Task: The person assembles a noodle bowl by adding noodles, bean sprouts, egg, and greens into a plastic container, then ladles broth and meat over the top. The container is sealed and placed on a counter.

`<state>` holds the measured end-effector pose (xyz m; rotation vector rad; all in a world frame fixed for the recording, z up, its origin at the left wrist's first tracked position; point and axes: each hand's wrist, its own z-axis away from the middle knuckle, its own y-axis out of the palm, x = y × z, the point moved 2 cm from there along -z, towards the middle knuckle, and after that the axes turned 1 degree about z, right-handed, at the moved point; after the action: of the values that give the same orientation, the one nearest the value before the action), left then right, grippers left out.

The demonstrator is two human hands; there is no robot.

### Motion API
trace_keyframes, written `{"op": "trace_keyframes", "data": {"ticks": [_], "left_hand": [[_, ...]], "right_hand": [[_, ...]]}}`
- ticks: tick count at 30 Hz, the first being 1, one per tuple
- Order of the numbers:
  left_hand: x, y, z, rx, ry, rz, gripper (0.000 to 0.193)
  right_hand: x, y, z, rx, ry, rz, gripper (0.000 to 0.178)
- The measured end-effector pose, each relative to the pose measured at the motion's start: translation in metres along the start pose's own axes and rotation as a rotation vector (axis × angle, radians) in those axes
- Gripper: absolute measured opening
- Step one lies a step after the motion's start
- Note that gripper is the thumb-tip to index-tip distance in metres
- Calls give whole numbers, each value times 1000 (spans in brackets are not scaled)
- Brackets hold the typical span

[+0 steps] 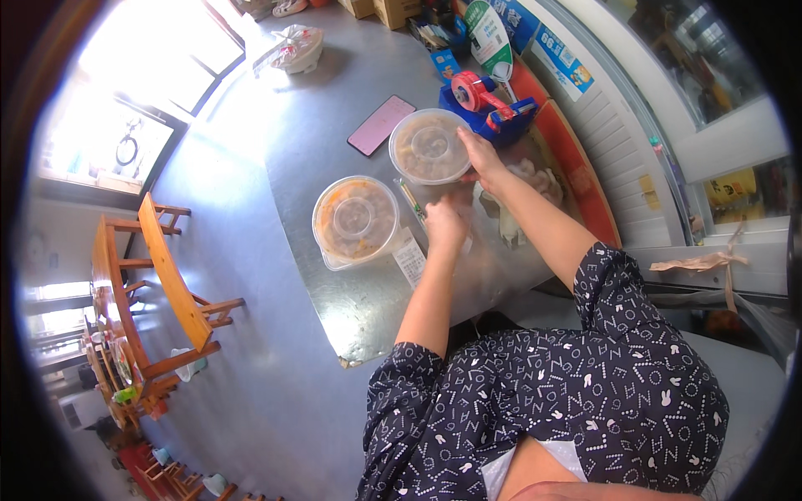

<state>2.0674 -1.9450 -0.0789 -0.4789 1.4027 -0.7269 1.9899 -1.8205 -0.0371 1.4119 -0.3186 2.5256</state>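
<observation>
My right hand [482,159] grips the right rim of a round clear plastic takeout container [430,146], its lid on and brownish food inside. Closed and partly blurred, my left hand [446,224] is just below that container, and what its fingers hold cannot be made out. Beside it lies a thin clear packet [410,200] with green on it. A second lidded round container [356,220], holding orange-tinged food, stands to the left on the metal table [334,309]. A printed paper slip [410,258] lies between this container and my left forearm.
A pink phone [381,125] lies beyond the containers. Behind my right hand is a blue tape dispenser [493,113] with a red roll, near crumpled clear plastic bags [535,179]. A red ledge [576,167] borders the right side. Wooden benches [171,271] stand on the left.
</observation>
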Motion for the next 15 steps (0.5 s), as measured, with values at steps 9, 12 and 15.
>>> {"op": "trace_keyframes", "data": {"ticks": [9,12,15], "left_hand": [[8,24,21,111,261,833,59],[-7,22,41,142,374,473,65],[-24,18,58,318,101,-125,63]], "right_hand": [[-5,-5,-11,79,12,0,58],[-5,-7,-12,79,1,-10,58],[-4,-10,-10,88,-15,6,57]]}}
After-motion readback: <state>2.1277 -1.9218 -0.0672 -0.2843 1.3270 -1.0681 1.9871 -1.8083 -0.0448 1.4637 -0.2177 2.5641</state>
